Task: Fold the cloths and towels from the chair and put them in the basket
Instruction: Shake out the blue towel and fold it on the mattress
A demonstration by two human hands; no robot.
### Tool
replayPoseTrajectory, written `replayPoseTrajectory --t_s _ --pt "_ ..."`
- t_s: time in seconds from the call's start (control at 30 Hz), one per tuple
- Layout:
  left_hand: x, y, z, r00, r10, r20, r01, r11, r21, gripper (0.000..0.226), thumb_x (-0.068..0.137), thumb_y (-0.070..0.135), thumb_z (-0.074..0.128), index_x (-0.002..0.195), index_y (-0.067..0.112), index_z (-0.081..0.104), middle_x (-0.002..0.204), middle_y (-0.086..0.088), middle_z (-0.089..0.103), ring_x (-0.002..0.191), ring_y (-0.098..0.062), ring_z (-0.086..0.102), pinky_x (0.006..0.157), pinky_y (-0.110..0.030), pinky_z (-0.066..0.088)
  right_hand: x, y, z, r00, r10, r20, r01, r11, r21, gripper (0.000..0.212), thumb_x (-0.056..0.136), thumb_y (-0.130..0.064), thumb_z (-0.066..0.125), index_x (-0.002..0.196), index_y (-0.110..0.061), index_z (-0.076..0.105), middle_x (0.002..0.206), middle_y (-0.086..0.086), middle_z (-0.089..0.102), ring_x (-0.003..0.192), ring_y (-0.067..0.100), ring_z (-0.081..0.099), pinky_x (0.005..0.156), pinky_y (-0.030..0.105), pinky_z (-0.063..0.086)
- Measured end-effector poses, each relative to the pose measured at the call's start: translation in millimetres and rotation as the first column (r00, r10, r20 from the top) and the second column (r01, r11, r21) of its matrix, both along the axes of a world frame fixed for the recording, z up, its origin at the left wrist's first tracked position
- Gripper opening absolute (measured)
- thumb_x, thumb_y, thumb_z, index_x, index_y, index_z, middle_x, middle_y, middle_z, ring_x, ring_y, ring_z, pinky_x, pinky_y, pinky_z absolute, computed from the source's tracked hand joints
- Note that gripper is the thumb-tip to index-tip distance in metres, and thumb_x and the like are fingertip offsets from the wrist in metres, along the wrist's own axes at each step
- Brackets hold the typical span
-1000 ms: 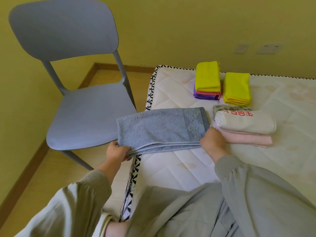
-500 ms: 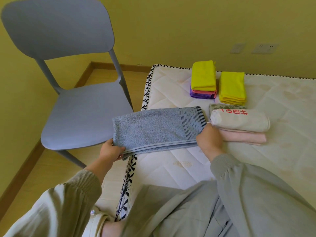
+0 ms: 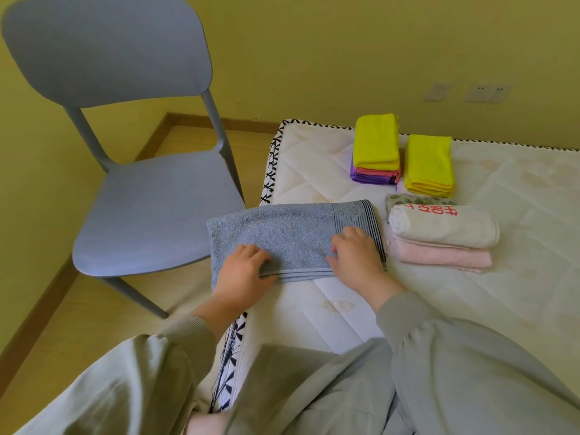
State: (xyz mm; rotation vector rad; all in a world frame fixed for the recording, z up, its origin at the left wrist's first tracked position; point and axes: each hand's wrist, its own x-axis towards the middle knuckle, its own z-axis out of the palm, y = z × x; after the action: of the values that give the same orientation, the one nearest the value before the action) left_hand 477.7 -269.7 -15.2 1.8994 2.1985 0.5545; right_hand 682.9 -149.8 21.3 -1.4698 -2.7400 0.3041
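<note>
A blue-grey towel (image 3: 292, 233), folded into a long strip, lies across the left edge of the white mattress (image 3: 518, 277). My left hand (image 3: 243, 273) rests on its near left part with the fingers spread on top. My right hand (image 3: 354, 259) presses flat on its right part beside the dark striped border. The grey chair (image 3: 150, 202) to the left has a bare seat. No basket is in view.
To the right of the towel lies a stack with a white towel with red print (image 3: 445, 226) on a pink towel (image 3: 445, 257). Behind stand a yellow, pink and purple cloth pile (image 3: 375, 150) and a yellow cloth pile (image 3: 428, 166). Yellow walls enclose the corner.
Both hands have let go of the towel's ends and moved inward onto its top surface. The towel now lies flat on the mattress edge.
</note>
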Motion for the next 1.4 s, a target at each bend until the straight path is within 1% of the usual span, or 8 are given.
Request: replayPoseTrajectory --t_s 0.1,0.27,0.53,0.67,0.8,0.97,1.13,1.4 --pt "8.9 9.8 0.0 0.997 -0.071 -0.030 0.070 0.997 -0.031 0.028 0.070 0.023 0.079 0.093 0.011 0.069 0.089 -0.005 0.063 0.088 -0.031 0.058 0.069 -0.035 0.048 -5.5 -5.8 -7.2 0.985 0.172 -0.008 -0.171 0.966 -0.195 0.032 0.080 -0.035 0.071 0.102 -0.018 0.057 0.108 0.000 0.049 0.107 0.019 0.043 0.088 0.031 0.034" --pt "8.7 21.2 1.7 1.000 -0.021 -0.011 0.019 0.993 -0.115 0.016 0.084 0.026 0.068 0.093 0.013 0.066 0.096 -0.002 0.061 0.095 -0.023 0.054 0.074 -0.030 0.043 -8.0 -4.2 -8.5 0.980 0.195 0.036 -0.186 0.967 -0.171 0.018 0.086 -0.025 0.066 0.100 -0.016 0.059 0.102 0.000 0.051 0.106 0.021 0.046 0.087 0.031 0.034" --pt "7.5 21.9 -3.3 0.954 -0.266 -0.139 0.254 0.962 -0.099 0.018 0.073 0.019 0.057 0.057 0.012 0.061 0.059 -0.002 0.054 0.051 -0.026 0.055 0.043 -0.023 0.032 -10.8 -7.3 3.3 0.942 0.269 0.199 -0.274 0.962 0.000 0.034 0.079 0.009 0.046 0.102 -0.011 0.062 0.103 0.008 0.060 0.102 0.026 0.053 0.083 0.031 0.037" --pt "4.7 23.6 1.4 0.977 -0.198 -0.075 0.191 0.977 -0.091 0.043 0.088 0.036 0.035 0.071 0.006 0.062 0.075 -0.010 0.061 0.068 -0.032 0.056 0.058 -0.031 0.038 -8.3 -4.3 1.3 0.979 0.151 0.137 -0.121 0.972 -0.203 0.020 0.093 -0.027 0.055 0.091 -0.010 0.066 0.096 0.008 0.063 0.098 0.025 0.054 0.081 0.033 0.043" --pt "4.8 47.3 8.8 0.993 0.112 0.042 -0.117 0.985 0.130 0.039 0.092 0.025 0.033 0.094 0.005 0.067 0.094 -0.011 0.061 0.087 -0.032 0.053 0.069 -0.037 0.045 -17.2 5.1 -10.6 0.994 0.018 -0.112 0.000 0.988 0.157 0.029 0.094 -0.025 0.046 0.093 -0.005 0.067 0.098 0.014 0.060 0.097 0.034 0.052 0.083 0.041 0.042" --pt "12.5 89.1 -1.7 0.979 0.161 -0.123 -0.174 0.979 -0.107 0.052 0.101 0.036 0.027 0.149 0.015 0.026 0.157 -0.009 0.020 0.145 -0.027 0.012 0.114 -0.046 0.015 -35.9 13.0 -24.1 0.999 -0.022 -0.039 0.024 0.998 0.054 0.048 0.098 -0.028 0.041 0.142 -0.010 0.037 0.153 0.013 0.027 0.141 0.030 0.022 0.115 0.045 0.016" --pt "23.4 82.5 -31.0 0.963 0.101 -0.252 -0.153 0.968 -0.198 0.074 0.085 0.051 -0.003 0.153 0.021 0.003 0.161 -0.006 0.000 0.147 -0.024 -0.007 0.116 -0.051 0.003 -46.7 21.6 -42.7 0.991 0.104 0.082 -0.106 0.994 0.020 0.056 0.100 -0.042 0.020 0.152 -0.025 0.009 0.160 -0.003 0.003 0.147 0.019 -0.001 0.117 0.048 0.000" --pt "24.0 86.1 -39.4 0.963 0.131 -0.234 -0.160 0.981 -0.110 0.067 0.090 0.050 0.014 0.152 0.024 0.016 0.160 -0.007 0.009 0.148 -0.023 0.001 0.115 -0.057 0.004 -28.6 67.2 -57.2 0.983 -0.120 0.142 0.126 0.992 -0.033 0.059 0.100 -0.044 0.022 0.152 -0.023 0.004 0.160 -0.007 -0.004 0.146 0.009 -0.006 0.117 0.044 -0.005"
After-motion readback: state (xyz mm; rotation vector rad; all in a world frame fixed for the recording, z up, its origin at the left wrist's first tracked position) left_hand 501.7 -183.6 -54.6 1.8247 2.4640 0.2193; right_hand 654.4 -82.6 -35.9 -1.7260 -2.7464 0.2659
